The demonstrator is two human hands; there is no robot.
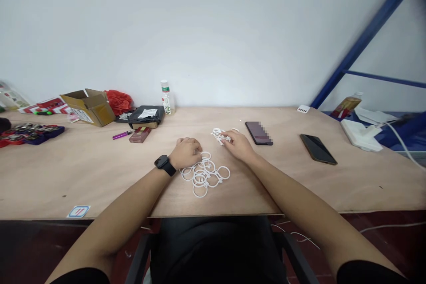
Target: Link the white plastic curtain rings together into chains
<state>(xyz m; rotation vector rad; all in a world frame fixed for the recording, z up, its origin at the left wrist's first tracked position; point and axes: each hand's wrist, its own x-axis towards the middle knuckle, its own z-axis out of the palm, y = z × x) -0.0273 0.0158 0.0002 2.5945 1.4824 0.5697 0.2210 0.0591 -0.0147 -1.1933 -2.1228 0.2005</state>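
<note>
Several white plastic rings [203, 175] lie linked in a flat cluster on the plywood table [100, 173] in front of me. My left hand [187, 152], with a black watch on its wrist, rests curled at the cluster's far left edge, its fingers touching the nearest rings. My right hand [237, 144] reaches a little farther out, its fingers closed on a small tangle of white plastic pieces [218, 135]. What sits under the left fingers is hidden.
Two dark phones [258, 133] [317, 148] lie to the right. At the left are a cardboard box [89, 106], a red bag, a black pouch [146, 115], a small bottle [166, 96], a purple lighter [121, 135] and a cigarette pack. A white power strip [361, 135] and a blue frame stand at right.
</note>
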